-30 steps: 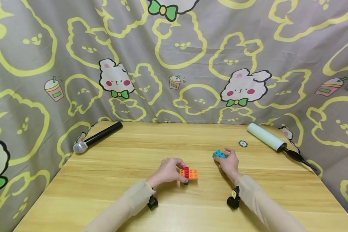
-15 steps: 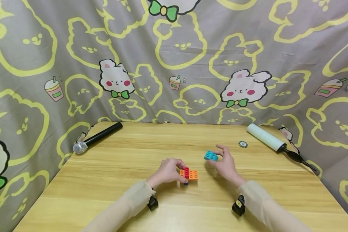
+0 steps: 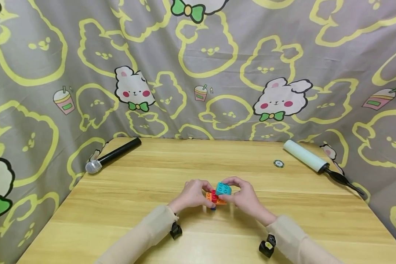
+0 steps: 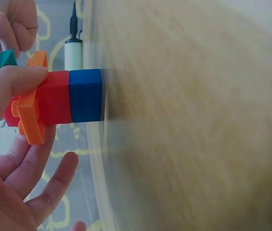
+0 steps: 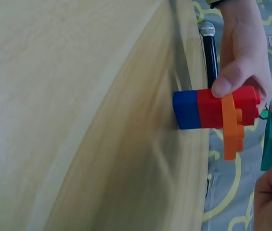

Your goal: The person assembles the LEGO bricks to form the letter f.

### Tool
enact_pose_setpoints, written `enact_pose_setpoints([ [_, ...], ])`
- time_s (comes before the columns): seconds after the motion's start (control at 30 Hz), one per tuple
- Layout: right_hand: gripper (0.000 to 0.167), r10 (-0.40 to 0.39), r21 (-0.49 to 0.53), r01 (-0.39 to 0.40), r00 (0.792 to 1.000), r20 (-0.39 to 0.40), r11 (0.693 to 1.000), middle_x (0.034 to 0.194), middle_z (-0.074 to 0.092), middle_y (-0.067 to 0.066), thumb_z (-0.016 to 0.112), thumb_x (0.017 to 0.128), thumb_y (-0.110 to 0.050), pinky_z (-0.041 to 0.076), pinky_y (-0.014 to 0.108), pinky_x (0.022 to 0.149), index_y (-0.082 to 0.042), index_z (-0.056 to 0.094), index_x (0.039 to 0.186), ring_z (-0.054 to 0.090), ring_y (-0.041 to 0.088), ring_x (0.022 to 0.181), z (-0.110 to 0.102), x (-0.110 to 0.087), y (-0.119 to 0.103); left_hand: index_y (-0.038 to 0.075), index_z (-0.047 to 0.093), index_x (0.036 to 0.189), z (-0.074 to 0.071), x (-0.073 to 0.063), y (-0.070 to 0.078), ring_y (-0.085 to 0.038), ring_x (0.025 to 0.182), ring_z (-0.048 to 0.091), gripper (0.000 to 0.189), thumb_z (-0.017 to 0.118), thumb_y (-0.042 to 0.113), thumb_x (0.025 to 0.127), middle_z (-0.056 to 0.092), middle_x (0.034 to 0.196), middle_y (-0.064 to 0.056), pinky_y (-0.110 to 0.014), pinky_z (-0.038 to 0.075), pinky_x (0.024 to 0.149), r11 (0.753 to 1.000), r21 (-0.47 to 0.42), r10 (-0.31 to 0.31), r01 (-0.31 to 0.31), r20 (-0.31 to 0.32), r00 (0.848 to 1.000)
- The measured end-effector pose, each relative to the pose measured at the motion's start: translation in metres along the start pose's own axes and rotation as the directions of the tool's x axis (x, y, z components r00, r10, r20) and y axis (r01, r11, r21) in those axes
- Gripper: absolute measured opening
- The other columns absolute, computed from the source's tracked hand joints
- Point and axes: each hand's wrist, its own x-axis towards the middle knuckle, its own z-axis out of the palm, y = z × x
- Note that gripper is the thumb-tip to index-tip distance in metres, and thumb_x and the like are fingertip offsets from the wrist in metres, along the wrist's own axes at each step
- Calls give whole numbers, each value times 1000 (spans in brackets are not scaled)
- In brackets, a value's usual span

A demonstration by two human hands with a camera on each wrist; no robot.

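My left hand (image 3: 192, 195) pinches a small stack of toy building bricks between thumb and fingers. From the table up, the stack has a blue brick (image 4: 85, 95), a red brick (image 4: 56, 98), a thin orange plate brick (image 5: 230, 130) and another red brick (image 5: 245, 100) on top. The orange plate sticks out sideways past the red ones. Held by my right hand (image 3: 247, 198) is a teal brick (image 3: 223, 188) with studs upward. It hovers over the orange plate's right end, and a gap shows between them in the right wrist view.
A microphone (image 3: 113, 156) lies at the back left of the wooden table (image 3: 171, 157). Toward the back right are a round chip (image 3: 278, 163) and a pale cylindrical pump (image 3: 305, 157) with a black end. A patterned curtain (image 3: 171, 47) hangs around the table's back and sides.
My right hand has carried the teal brick leftward and up from the table to above the orange plate. The left hand has kept its grip on the stack in nearly the same place.
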Motion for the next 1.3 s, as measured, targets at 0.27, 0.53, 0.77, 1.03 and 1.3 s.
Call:
enact_pose_setpoints([
  [0.27,37,-71,-11,72,994,84,997,113,64,14,80,75,-10,29,16,39,-9,64,109,33,4,38,4,1,4,18,69,87,1,0,2,-16,91,61,33,89,27,62,71,87,8,-45,31,89,1000,0,5,-5,-1,1000],
  [0.53,36,-129,-9,131,984,127,991,113,65,16,80,77,-14,27,15,38,-11,66,110,30,0,37,4,3,9,19,68,84,0,0,2,-15,89,61,32,89,28,61,70,85,9,-43,32,88,1000,7,12,-12,-6,1000],
  [0.77,39,-149,22,148,973,176,989,117,63,21,79,78,-14,27,14,38,-9,65,114,29,-1,36,4,5,11,19,68,82,-1,-1,1,-14,88,61,30,88,28,62,70,83,10,-43,32,87,1000,-4,11,-11,-2,1000],
  [1.03,37,-154,45,148,969,193,988,116,60,21,79,78,-11,28,15,39,-7,64,111,29,1,39,5,8,10,19,68,82,-1,-1,1,-13,87,60,31,89,27,61,70,83,9,-41,31,86,1000,2,9,-9,-5,1000],
  [1.3,38,-158,66,147,964,215,987,115,59,25,78,79,-11,27,15,39,-3,63,113,29,0,38,2,10,15,18,68,83,0,0,1,-14,88,61,31,88,27,61,71,85,7,-42,32,87,1000,0,6,-6,-6,1000],
])
